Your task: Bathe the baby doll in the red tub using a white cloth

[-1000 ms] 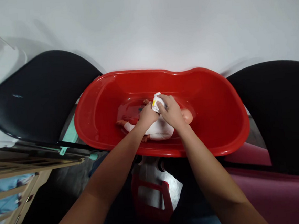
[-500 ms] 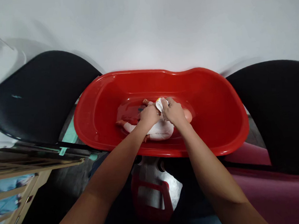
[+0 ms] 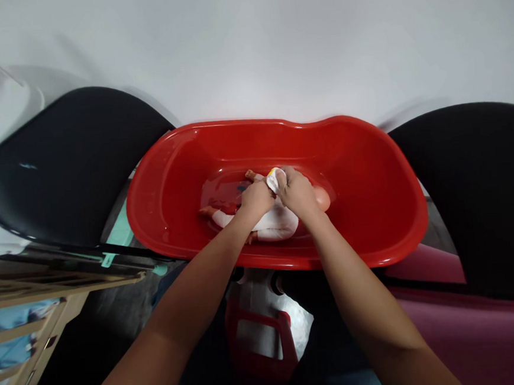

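Observation:
A baby doll (image 3: 277, 223) in a white long-sleeved top lies on its back in the shallow water of a red plastic baby bathtub (image 3: 270, 133). The doll's bare head (image 3: 322, 198) points to the right, just past my right hand (image 3: 298, 192). That hand and my left hand (image 3: 256, 199) meet over the doll's middle. Both grip a small white cloth (image 3: 274, 181) with a yellow mark at its top edge. Much of the cloth and the doll's belly are hidden by my hands.
Large black curved seats (image 3: 68, 166) flank the tub on both sides. Below it stands a red stool (image 3: 260, 340) with a white bag. A wooden rack (image 3: 33, 287) sits at lower left, and a pink mat (image 3: 472, 330) lies at lower right.
My right hand has moved left and lower, closer to my left hand. The white cloth is now bunched between both hands, and less of it shows. The doll has not moved.

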### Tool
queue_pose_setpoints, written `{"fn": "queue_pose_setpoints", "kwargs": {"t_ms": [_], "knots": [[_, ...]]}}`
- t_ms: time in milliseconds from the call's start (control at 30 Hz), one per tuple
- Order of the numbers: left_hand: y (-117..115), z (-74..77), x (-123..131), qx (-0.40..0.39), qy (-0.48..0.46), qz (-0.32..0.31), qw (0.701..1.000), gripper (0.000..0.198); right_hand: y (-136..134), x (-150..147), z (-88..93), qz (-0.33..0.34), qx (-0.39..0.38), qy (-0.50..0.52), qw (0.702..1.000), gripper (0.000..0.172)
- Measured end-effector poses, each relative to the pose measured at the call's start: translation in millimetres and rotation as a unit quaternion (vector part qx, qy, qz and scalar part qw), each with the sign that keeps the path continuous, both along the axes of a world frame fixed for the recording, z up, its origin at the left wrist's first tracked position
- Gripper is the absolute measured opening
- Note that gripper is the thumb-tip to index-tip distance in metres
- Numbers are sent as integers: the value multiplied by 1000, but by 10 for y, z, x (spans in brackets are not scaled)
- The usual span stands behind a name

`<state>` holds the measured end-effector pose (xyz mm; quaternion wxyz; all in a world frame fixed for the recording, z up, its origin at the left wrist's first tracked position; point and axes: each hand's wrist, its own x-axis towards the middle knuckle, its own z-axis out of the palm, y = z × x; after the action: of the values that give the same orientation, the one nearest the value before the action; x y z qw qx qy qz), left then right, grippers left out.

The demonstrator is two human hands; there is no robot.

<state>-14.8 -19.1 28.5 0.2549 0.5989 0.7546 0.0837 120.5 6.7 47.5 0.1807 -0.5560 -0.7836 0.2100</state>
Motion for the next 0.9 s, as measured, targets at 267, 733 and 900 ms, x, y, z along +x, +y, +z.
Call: {"fn": "queue_pose_setpoints", "kwargs": {"t_ms": [267,733,900], "knots": [[13,-11,12,-1,20,-31,999,37,-26,60,11,109,90,-27,990,39],[35,-8,-16,14,-18,-4,1000,40,78,-92,-230,-54,56,217,973,34],[65,-56,-90,25,-73,42,996,33,-10,-104,-143,-45,0,222,974,41]]}}
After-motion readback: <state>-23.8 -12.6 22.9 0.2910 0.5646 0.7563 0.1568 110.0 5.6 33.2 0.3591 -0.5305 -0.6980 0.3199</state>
